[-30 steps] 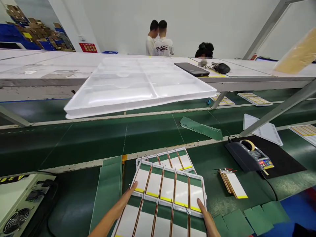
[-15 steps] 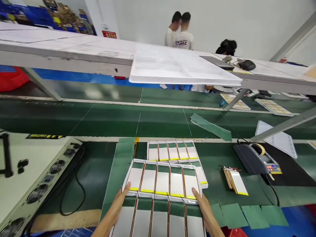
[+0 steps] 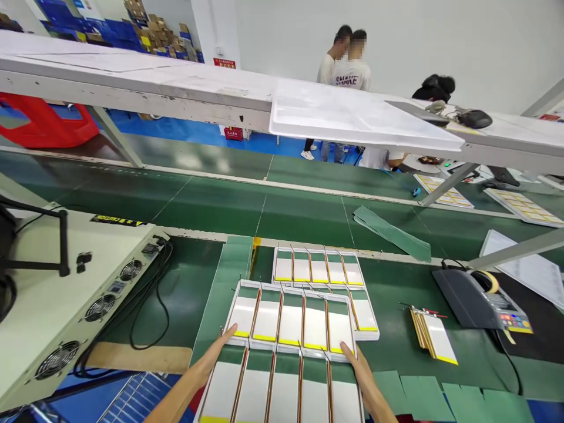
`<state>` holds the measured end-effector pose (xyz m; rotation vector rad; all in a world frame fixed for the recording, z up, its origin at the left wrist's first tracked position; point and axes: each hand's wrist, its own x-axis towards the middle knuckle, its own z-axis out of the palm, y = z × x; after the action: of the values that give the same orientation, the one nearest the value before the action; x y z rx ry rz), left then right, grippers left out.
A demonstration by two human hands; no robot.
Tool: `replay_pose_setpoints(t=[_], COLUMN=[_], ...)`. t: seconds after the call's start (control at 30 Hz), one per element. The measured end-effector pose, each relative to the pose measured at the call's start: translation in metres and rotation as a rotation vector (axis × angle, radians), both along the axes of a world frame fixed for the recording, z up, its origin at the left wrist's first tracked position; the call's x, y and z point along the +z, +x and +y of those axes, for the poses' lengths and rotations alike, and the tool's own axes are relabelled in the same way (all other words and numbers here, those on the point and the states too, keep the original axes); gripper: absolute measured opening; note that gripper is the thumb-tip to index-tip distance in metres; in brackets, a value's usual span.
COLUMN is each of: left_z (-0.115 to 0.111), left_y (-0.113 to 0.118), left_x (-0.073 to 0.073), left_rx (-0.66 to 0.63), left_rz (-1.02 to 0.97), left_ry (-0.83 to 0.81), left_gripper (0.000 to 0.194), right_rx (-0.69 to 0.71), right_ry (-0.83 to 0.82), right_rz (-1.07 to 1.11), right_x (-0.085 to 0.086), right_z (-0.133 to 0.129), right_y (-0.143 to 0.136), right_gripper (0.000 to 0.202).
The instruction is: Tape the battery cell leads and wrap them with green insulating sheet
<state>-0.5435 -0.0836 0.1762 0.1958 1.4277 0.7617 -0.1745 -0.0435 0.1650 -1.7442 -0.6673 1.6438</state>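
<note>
My left hand [image 3: 210, 359] grips the left side of a white tray [image 3: 200, 405], its thumb over the rim. At the opposite side my right hand [image 3: 363, 376] holds the same tray, thumb on top and fingers hidden beneath. Two rows of flat white packs [image 3: 291, 323] fill it, with green upper ends, yellow lower strips and thin dark wires. Brownish strips run between the packs. Beyond it, a second white tray [image 3: 372, 335] with similar packs lies on the green bench, partly covered from view by the held tray.
To the right are a small stack of packs [image 3: 434, 335], a tape dispenser [image 3: 471, 299] and green sheets [image 3: 420, 396]. A machine with fans [image 3: 106, 264] and cables stands left. An overhead shelf [image 3: 176, 82] carries another white tray [image 3: 352, 114]. People [image 3: 350, 70] stand beyond.
My view has swung left, so the bench and its things appear farther right and more of the machine shows. Both hands keep hold of the tray, and its near row shows slightly more.
</note>
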Motion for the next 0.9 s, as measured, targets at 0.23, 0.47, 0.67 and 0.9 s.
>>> replay_pose_setpoints(t=[0.23,0.47,0.67,0.9], left_z=[-0.001,-0.002,-0.021,-0.071], left_y=[0.004,0.003,0.006,0.023], left_x=[-0.001,0.005,0.014,0.027], left_rx=[0.015,0.164,0.172,0.299], left_rz=[-0.208,0.013,0.097,0.101], left_ry=[-0.01,0.134,0.235,0.348], left_gripper=[0.054,0.062,0.063,0.062], right_rx=[-0.058,-0.02,0.041,0.186], right_ry=[-0.071,-0.102,-0.067,-0.082], right_rz=[0.007,-0.165,-0.256,-0.315], right_x=[-0.003,0.007,0.024,0.036], right_z=[-0.002,0.001,-0.007,-0.015], right_y=[-0.004,-0.001,-0.003,-0.002], right_gripper=[0.081,0.077,0.068,0.07])
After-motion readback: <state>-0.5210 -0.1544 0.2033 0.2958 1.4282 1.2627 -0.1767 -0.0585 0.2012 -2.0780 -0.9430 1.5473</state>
